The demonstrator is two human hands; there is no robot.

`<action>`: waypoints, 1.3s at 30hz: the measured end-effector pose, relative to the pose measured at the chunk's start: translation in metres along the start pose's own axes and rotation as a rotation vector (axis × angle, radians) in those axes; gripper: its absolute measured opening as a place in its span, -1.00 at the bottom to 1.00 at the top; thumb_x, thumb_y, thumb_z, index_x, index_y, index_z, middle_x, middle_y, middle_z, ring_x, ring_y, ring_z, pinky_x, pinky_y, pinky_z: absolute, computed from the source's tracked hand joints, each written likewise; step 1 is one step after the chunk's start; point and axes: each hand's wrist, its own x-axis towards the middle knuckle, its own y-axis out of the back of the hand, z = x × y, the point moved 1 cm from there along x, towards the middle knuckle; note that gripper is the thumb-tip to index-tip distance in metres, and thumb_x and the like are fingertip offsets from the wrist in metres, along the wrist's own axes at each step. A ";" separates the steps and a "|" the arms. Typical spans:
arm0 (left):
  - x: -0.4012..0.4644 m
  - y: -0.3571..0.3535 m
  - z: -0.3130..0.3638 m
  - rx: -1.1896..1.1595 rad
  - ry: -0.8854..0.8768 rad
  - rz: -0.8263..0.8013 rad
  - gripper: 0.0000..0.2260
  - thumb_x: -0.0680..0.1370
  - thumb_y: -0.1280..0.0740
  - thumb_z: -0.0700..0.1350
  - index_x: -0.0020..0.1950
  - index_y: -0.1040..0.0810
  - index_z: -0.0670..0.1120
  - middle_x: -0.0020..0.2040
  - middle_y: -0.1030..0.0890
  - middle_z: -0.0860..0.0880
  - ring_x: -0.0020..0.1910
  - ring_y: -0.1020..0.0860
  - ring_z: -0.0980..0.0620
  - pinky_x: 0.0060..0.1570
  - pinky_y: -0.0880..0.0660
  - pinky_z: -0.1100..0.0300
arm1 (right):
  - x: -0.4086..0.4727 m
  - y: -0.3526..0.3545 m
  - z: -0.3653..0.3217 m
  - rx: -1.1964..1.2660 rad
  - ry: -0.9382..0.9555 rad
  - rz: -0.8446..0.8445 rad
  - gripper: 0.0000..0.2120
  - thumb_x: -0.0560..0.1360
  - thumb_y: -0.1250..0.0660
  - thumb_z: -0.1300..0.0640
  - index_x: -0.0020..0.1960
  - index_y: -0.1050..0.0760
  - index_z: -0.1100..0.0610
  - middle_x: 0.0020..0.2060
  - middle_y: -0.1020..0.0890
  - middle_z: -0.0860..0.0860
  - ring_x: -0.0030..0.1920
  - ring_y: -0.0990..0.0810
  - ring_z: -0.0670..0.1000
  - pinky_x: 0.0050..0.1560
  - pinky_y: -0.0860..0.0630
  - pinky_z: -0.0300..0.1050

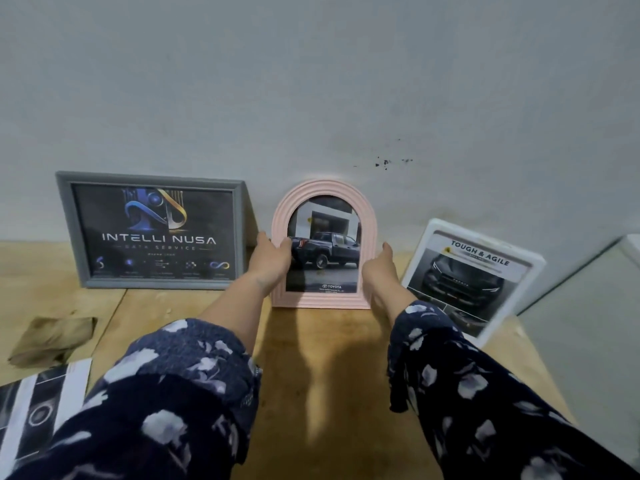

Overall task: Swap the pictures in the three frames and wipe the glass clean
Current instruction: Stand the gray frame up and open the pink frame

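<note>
Near the person, a loose picture (41,407) and a brown cloth (52,339) lie on the desk (322,375). The left hand (272,258) and right hand (379,268) reach out, fingers straight, beside the pink frame (367,216) — the left touches it, neither holds it. A bump could tip it. The grey frame (67,230) and white frame (535,271) stand close — little side room.
</note>
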 end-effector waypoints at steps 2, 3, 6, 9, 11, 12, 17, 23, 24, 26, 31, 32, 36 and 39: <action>-0.003 -0.005 -0.002 -0.042 0.007 0.025 -0.39 0.64 -0.17 0.03 0.58 0.02 -0.15 0.52 -0.24 -0.13 0.45 -0.28 -0.17 0.42 -0.23 -0.01 | 0.001 0.001 0.001 -0.015 0.054 -0.027 -0.49 0.59 -0.01 0.32 0.51 -0.16 0.05 0.33 -0.44 0.11 0.23 -0.46 0.16 0.24 -0.45 0.06; -0.004 -0.005 -0.003 -0.063 0.014 0.041 -0.38 0.63 -0.18 0.04 0.58 0.01 -0.15 0.52 -0.24 -0.12 0.45 -0.29 -0.16 0.42 -0.22 0.01 | 0.000 0.000 0.000 -0.046 0.099 -0.024 -0.52 0.60 0.00 0.31 0.48 -0.22 0.04 0.28 -0.48 0.09 0.19 -0.48 0.13 0.19 -0.47 0.03; -0.010 -0.003 -0.003 -0.166 0.058 0.092 -0.39 0.63 -0.16 0.09 0.57 -0.03 -0.14 0.53 -0.22 -0.10 0.46 -0.26 -0.15 0.40 -0.20 0.01 | -0.009 0.005 -0.005 -0.138 0.239 -0.003 -0.57 0.62 -0.01 0.28 0.44 -0.27 0.03 0.22 -0.52 0.05 0.04 -0.50 0.06 0.00 -0.48 -0.08; -0.015 0.008 -0.006 -0.303 0.155 0.082 -0.37 0.61 -0.10 0.20 0.57 -0.06 -0.10 0.54 -0.20 -0.08 0.48 -0.22 -0.17 0.42 -0.19 -0.07 | -0.021 0.013 -0.017 -0.159 0.368 0.030 -0.66 0.64 -0.07 0.23 0.39 -0.32 0.07 0.17 -0.56 0.07 -0.08 -0.52 0.02 -0.17 -0.43 -0.17; -0.023 0.020 -0.009 -0.393 0.205 0.050 -0.34 0.58 -0.06 0.29 0.57 -0.09 -0.05 0.53 -0.24 -0.07 0.46 -0.26 -0.16 0.39 -0.24 -0.08 | -0.033 0.016 -0.029 -0.142 0.439 0.036 -0.68 0.63 -0.10 0.24 0.36 -0.36 0.09 0.07 -0.56 0.05 -0.15 -0.51 -0.03 -0.29 -0.36 -0.25; -0.027 0.028 -0.010 -0.416 0.207 0.044 -0.35 0.58 -0.02 0.31 0.56 -0.12 -0.05 0.50 -0.28 -0.07 0.42 -0.30 -0.15 0.31 -0.29 -0.04 | -0.040 0.017 -0.035 -0.139 0.470 0.038 -0.69 0.63 -0.10 0.24 0.35 -0.37 0.09 0.02 -0.54 0.02 -0.19 -0.50 -0.06 -0.33 -0.34 -0.28; -0.060 0.077 -0.006 -0.323 0.054 0.203 -0.47 0.60 -0.02 0.14 0.51 -0.22 -0.09 0.43 -0.37 -0.14 0.35 -0.38 -0.22 0.31 -0.36 -0.11 | -0.092 0.005 -0.051 -0.335 0.652 0.053 -0.69 0.61 -0.13 0.26 0.31 -0.44 0.07 0.09 -0.57 0.03 -0.04 -0.54 0.02 -0.11 -0.45 -0.17; -0.119 0.121 -0.008 -0.014 -0.120 0.226 -0.54 0.67 0.06 0.05 0.40 -0.36 -0.19 0.37 -0.42 -0.15 0.32 -0.38 -0.16 0.32 -0.28 0.00 | -0.165 -0.035 -0.030 -0.705 0.907 0.090 -0.61 0.52 -0.20 0.30 0.27 -0.47 -0.04 0.09 -0.56 -0.01 0.09 -0.50 0.09 0.08 -0.47 0.09; -0.128 0.125 -0.015 0.041 -0.097 0.185 -0.51 0.67 0.09 0.07 0.40 -0.36 -0.22 0.38 -0.41 -0.16 0.34 -0.38 -0.16 0.33 -0.26 0.01 | -0.178 -0.040 -0.022 -0.751 0.949 0.087 -0.59 0.51 -0.19 0.31 0.26 -0.47 -0.05 0.09 -0.56 -0.02 0.10 -0.49 0.09 0.09 -0.45 0.08; -0.147 0.131 -0.035 0.127 -0.047 0.126 -0.46 0.68 0.12 0.09 0.39 -0.38 -0.25 0.40 -0.40 -0.20 0.34 -0.38 -0.17 0.37 -0.28 -0.01 | -0.202 -0.050 -0.005 -0.825 1.029 0.077 -0.57 0.49 -0.18 0.32 0.26 -0.47 -0.03 0.10 -0.56 -0.02 0.11 -0.48 0.10 0.10 -0.41 0.05; -0.181 0.135 -0.087 0.310 -0.025 0.087 -0.55 0.68 0.02 0.02 0.29 -0.47 -0.27 0.29 -0.49 -0.27 0.24 -0.46 -0.21 0.24 -0.35 0.03 | -0.247 -0.061 0.047 -0.890 1.176 0.130 -0.61 0.42 -0.30 0.34 0.18 -0.54 0.03 0.00 -0.60 0.01 0.02 -0.52 0.13 0.01 -0.42 0.02; -0.184 0.133 -0.094 0.312 -0.014 0.071 -0.58 0.68 -0.02 -0.01 0.31 -0.45 -0.27 0.29 -0.49 -0.26 0.25 -0.45 -0.21 0.24 -0.35 0.03 | -0.252 -0.061 0.057 -0.898 1.203 0.138 -0.63 0.41 -0.33 0.32 0.16 -0.55 0.04 -0.02 -0.60 0.02 0.01 -0.53 0.12 -0.02 -0.44 0.02; -0.196 0.127 -0.123 0.365 0.002 0.008 -0.66 0.66 -0.11 -0.10 0.34 -0.44 -0.25 0.30 -0.50 -0.23 0.26 -0.47 -0.21 0.22 -0.40 0.02 | -0.264 -0.060 0.097 -0.969 1.221 0.098 -0.64 0.40 -0.39 0.27 0.18 -0.54 0.06 -0.01 -0.61 0.02 0.01 -0.54 0.10 -0.04 -0.49 0.01; -0.203 0.120 -0.139 0.427 0.003 -0.035 -0.67 0.65 -0.14 -0.15 0.38 -0.42 -0.24 0.34 -0.47 -0.21 0.31 -0.43 -0.19 0.27 -0.36 0.05 | -0.266 -0.066 0.125 -1.073 1.188 0.055 -0.59 0.36 -0.43 0.27 0.18 -0.51 0.04 -0.01 -0.59 0.00 0.00 -0.53 0.07 -0.09 -0.50 -0.03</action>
